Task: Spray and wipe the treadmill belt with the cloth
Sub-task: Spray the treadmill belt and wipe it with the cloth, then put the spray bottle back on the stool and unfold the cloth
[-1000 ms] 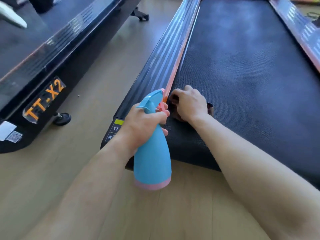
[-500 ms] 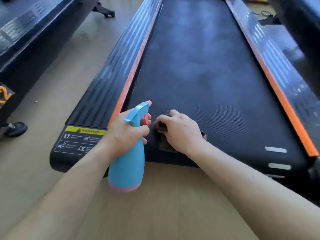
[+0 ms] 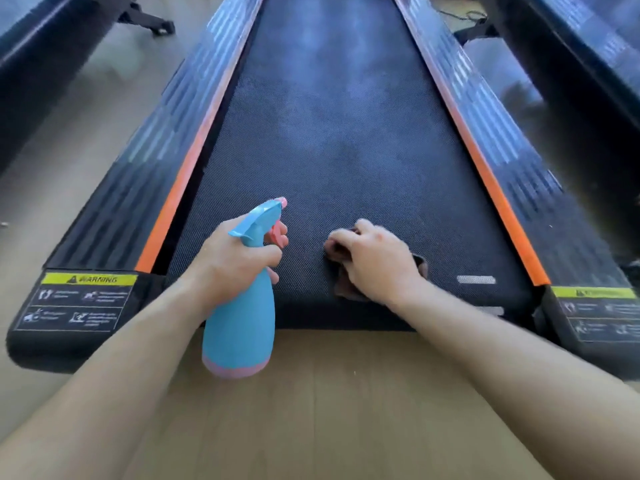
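Head view: the left hand (image 3: 232, 258) is holding a blue spray bottle (image 3: 239, 327) upright, grip clamped round its neck, nozzle aiming up the treadmill belt (image 3: 339, 150). The right hand (image 3: 377, 261) is pressing a brown cloth (image 3: 346, 289) onto the belt's near end for wiping, grip curled over it. Both are now sitting farther right than a moment ago.

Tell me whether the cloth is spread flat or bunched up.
Bunched up: the cloth sits crumpled under the right hand on the belt, only brown edges showing.
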`<state>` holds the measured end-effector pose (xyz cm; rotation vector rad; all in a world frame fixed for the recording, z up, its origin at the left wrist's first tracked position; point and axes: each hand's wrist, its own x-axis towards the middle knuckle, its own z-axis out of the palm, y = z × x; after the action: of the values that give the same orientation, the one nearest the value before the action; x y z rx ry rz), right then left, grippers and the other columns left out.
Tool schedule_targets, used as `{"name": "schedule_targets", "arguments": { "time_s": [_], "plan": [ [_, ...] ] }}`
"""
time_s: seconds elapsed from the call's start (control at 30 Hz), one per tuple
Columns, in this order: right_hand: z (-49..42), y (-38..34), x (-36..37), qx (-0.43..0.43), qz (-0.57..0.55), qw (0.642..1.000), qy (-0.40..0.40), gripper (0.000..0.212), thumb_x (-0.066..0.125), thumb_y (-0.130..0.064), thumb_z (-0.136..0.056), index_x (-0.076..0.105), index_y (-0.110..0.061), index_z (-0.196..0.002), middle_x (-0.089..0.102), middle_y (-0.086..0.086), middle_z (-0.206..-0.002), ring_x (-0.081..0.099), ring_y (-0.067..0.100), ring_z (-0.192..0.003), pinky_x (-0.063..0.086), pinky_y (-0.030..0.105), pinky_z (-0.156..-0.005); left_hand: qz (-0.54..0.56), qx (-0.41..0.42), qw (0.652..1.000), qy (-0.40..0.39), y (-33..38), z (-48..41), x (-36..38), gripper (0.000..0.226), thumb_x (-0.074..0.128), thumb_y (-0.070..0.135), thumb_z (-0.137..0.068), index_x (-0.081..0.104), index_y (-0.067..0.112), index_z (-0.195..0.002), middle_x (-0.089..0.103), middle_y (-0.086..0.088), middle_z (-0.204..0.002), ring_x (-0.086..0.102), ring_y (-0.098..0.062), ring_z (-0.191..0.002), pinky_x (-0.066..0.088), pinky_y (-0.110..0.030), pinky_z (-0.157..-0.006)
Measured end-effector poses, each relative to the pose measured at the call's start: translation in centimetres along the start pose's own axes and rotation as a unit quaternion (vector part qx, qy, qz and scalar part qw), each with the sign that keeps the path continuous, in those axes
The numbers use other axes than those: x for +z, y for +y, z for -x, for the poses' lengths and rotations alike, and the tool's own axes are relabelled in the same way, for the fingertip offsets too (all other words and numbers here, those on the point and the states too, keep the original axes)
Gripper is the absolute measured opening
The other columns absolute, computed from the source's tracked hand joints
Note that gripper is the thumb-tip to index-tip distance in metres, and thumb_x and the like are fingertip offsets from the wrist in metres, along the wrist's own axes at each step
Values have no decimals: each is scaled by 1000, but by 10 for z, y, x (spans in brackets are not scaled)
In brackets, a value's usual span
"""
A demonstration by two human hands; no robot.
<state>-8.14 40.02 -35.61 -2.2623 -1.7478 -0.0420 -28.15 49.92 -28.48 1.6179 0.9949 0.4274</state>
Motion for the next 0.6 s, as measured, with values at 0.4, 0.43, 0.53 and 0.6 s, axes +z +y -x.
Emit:
{"name": "schedule_targets", "arguments": {
  "time_s": [0.4,0.43,0.53,0.6],
  "plan": [
    [17,-16,-10,80,-53,995,-38,22,64,-39,-93,67,-34,-115,56,3,-99,60,31,-90,50,37,-75,-1,3,1000,-16,2,41,5,67,64,2,-79,63,47,-129,74,2,-113,72,-22,-65,52,-14,-61],
    [27,-19,-21,78,-70,991,-78,22,64,-41,-94,67,-36,-115,54,0,-98,60,28,-92,50,37,-77,2,-5,1000,-24,9,51,7,68,64,-1,-80,62,43,-132,72,0,-115,70,-22,-67,52,-13,-61],
    [56,-24,-65,89,-70,982,-152,15,61,-43,-95,65,-41,-110,48,-4,-97,58,25,-97,52,37,-78,-17,-46,998,-43,42,84,10,65,60,14,-70,61,52,-123,70,11,-109,70,-19,-64,52,-15,-64],
    [74,-27,-87,126,-66,979,-148,13,60,-40,-97,63,-39,-109,47,-3,-98,56,25,-97,52,38,-77,-43,-72,995,-55,58,104,9,56,57,20,-64,65,49,-112,70,15,-104,71,-18,-63,55,-26,-71]
  ]
}}
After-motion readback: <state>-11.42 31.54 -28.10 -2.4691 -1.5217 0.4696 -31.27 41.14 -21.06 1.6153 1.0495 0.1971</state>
